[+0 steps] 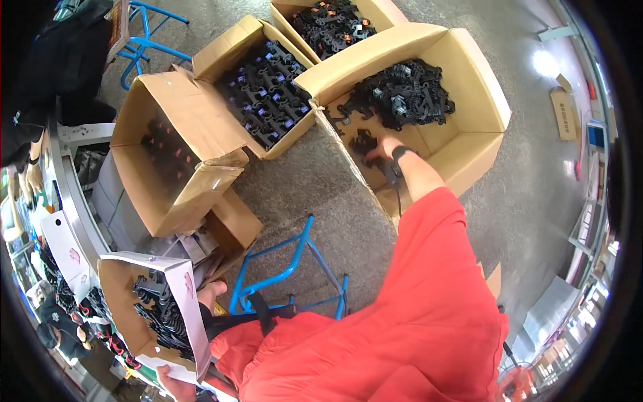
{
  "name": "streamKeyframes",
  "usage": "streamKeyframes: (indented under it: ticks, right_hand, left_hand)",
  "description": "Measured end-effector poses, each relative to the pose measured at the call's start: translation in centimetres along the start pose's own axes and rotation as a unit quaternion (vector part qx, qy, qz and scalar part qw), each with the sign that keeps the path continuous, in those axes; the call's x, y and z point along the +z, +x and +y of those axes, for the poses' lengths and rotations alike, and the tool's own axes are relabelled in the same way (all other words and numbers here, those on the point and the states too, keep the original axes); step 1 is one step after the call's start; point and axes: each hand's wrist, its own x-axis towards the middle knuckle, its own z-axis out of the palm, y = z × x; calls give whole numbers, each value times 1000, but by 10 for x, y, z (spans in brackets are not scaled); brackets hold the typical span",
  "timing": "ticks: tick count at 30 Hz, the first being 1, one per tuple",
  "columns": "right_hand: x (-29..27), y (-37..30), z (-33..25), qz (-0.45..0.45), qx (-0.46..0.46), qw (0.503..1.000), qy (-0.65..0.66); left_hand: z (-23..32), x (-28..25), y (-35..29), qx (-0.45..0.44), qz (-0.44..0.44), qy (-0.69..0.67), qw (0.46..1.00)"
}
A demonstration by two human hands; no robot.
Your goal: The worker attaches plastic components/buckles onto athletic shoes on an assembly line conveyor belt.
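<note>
the right grip [385, 149] is inside the large box [472, 87], upper right of the frame, its fingers at a dark clump [362, 143]; whether it is closed on the clump cannot be told. a black pile [410, 94] lies near it in the same box. the left grip [177, 385], lower left, is clasped on the edge of the white box [198, 327], which is tilted and contains black parts [163, 318].

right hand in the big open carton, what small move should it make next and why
Perhaps close the right hand around the dark parts: they lie right beside it, a firm grip isn't clear, and the left hand is busy holding the white box.
</note>
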Motion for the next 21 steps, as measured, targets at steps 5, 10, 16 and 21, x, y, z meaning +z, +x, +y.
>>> streamKeyframes:
  ticks: [5, 10, 16, 21]
  right_hand:
    - [-28, 49, -53, 3, -20, 993, -120]
    - [-36, 53, -85, 81, -74, 939, -326]
    - [-35, 79, -102, 28, -64, 897, -436]
    - [-27, 87, -93, 43, -66, 900, -430]
  left_hand:
    - [0, -3, -3, 13, 9, 2, 1000]
    - [-3, -10, -2, 47, -55, 15, 997]
    - [-2, -3, -8, 55, -59, 18, 997]
    - [3, 5, -20, 1, 48, 24, 999]
